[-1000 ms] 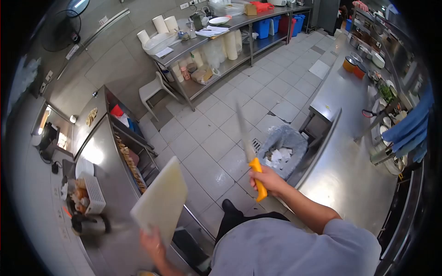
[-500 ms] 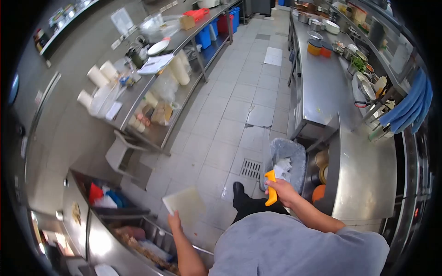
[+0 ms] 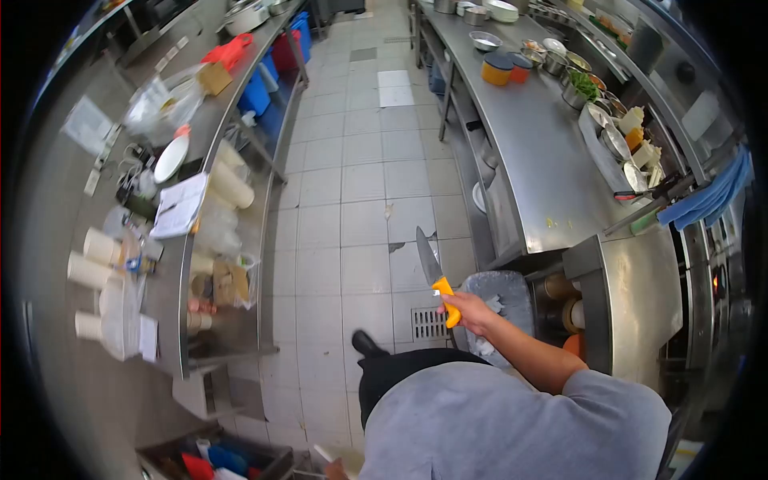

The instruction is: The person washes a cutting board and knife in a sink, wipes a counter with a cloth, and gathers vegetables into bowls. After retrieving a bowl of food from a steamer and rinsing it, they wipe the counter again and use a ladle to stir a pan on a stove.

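My right hand is wrapped round the yellow handle of a knife, whose blade points up and away over the floor, close to the bin. Low in the view, near the bottom edge, part of my left hand shows at the pale board; most of the board and the hand is cut off by the frame and my shirt.
A lined bin stands beside my right forearm. The steel counter on the right bears pots and containers. On the left, a steel table holds papers, cups and a plate. A floor drain lies near my boot.
The view has turned to the right. The knife's blade now shows, pointing forward. My left hand and the pale board have moved down to the bottom edge, mostly out of view.
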The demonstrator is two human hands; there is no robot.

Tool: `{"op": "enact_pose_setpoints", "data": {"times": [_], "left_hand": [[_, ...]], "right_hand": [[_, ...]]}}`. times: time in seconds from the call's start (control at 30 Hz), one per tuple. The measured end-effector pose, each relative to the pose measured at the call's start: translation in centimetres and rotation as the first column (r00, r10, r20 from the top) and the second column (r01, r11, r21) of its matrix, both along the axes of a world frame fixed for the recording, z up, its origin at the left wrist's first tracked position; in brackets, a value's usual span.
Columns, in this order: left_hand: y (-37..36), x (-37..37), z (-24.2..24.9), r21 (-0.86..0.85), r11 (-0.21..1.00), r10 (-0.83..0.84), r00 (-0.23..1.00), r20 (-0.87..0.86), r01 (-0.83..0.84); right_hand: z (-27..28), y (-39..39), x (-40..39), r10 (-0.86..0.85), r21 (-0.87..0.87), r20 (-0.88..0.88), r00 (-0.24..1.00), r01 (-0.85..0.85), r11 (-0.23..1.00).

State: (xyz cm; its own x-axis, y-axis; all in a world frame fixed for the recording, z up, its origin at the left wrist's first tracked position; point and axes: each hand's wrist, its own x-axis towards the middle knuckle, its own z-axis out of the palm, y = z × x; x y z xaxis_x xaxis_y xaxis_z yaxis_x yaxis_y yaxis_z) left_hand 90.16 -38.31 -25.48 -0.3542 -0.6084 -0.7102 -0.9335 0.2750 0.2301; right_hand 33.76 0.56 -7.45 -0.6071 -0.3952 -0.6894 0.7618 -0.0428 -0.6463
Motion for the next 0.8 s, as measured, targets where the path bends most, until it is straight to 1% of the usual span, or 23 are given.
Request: {"op": "enact_pose_setpoints", "data": {"times": [0.03,0.1,0.17,0.23,0.3,0.33,0.37,0.4,0.43,0.47,0.5,0.53,0.57,0.6,0.67,0.7,0.77,0.8], "left_hand": [[-1.7,-2.1,-0.1,0.025,0.999,0.023,1.0,0.02,-0.023],[-5.1,-6.7,-1.2,0.069,0.998,-0.012,1.0,0.029,0.009],[-8.9,-11.7,-2.7,0.102,0.993,-0.061,0.998,0.023,0.058],[-12.4,-18.1,-4.1,0.14,0.986,-0.087,0.996,0.005,0.086],[-15.4,-25.3,-5.3,0.189,0.974,-0.123,0.992,-0.017,0.124],[-16.8,-29.5,-5.1,0.208,0.965,-0.159,0.987,-0.03,0.162],[-19.3,-33.3,-7.0,0.082,0.881,-0.443,0.873,-0.202,0.466],[-21.5,-37.3,-8.0,-0.15,0.718,-0.687,0.659,-0.305,0.679],[-22.5,-42.6,-9.9,0.026,0.99,-0.132,0.985,-0.11,0.135],[-23.8,-48.0,-8.0,0.021,0.974,-0.224,0.974,-0.028,0.225],[-24.7,-52.8,-6.5,-0.094,0.956,-0.288,0.948,-0.134,0.277],[-25.3,-57.3,-5.0,-0.212,0.927,-0.355,0.904,-0.236,0.309],[-26.4,-61.8,-3.7,-0.205,0.91,-0.405,0.877,-0.257,0.36],[-27.8,-66.0,-2.6,-0.197,0.892,-0.45,0.85,-0.275,0.408],[-29.8,-73.1,-1.5,-0.252,0.852,-0.52,0.791,-0.323,0.458],[-30.4,-76.1,-1.0,-0.253,0.845,-0.532,0.788,-0.308,0.471],[-31.0,-81.7,0.1,-0.126,0.929,-0.37,0.839,-0.399,0.349],[-31.0,-84.0,0.9,-0.133,0.924,-0.382,0.839,-0.388,0.359]], "right_hand": [[-0.5,-0.5,-1.3,-0.047,0.031,0.005,0.999,0.047,0.998],[-1.9,-1.3,-4.4,-0.109,0.075,0.008,0.994,0.108,0.991],[-2.9,-2.5,-7.1,-0.158,0.111,-0.042,0.986,0.162,0.981],[-2.4,-4.1,-10.4,-0.185,0.139,-0.089,0.979,0.196,0.971],[-3.5,-4.1,-13.5,-0.192,0.328,-0.124,0.974,0.223,0.918],[-4.5,-3.9,-15.2,-0.233,0.349,-0.131,0.964,0.265,0.899],[-4.4,-4.0,-16.9,-0.25,0.35,-0.132,0.959,0.281,0.894],[-4.3,-4.0,-18.5,-0.283,0.337,-0.182,0.942,0.33,0.882],[-4.2,-4.2,-19.7,-0.32,0.322,-0.227,0.92,0.381,0.867],[-4.2,-4.6,-21.3,-0.371,0.29,-0.243,0.896,0.432,0.854],[-5.1,-4.6,-23.1,-0.433,0.229,-0.267,0.861,0.493,0.839],[-5.1,-5.0,-24.9,-0.513,0.2,-0.233,0.826,0.557,0.806],[-5.1,-5.3,-27.0,-0.585,0.173,-0.198,0.787,0.615,0.769],[-5.7,-5.3,-29.4,-0.597,0.171,-0.194,0.779,0.626,0.761],[-8.5,-5.0,-34.6,-0.761,0.018,-0.168,0.626,0.774,0.633],[-9.3,-4.9,-37.3,-0.77,0.023,-0.154,0.619,0.781,0.624],[-10.8,-4.4,-43.2,-0.792,0.049,-0.215,0.572,0.816,0.576],[-11.5,-3.8,-46.2,-0.799,0.05,-0.202,0.566,0.821,0.569]]}}
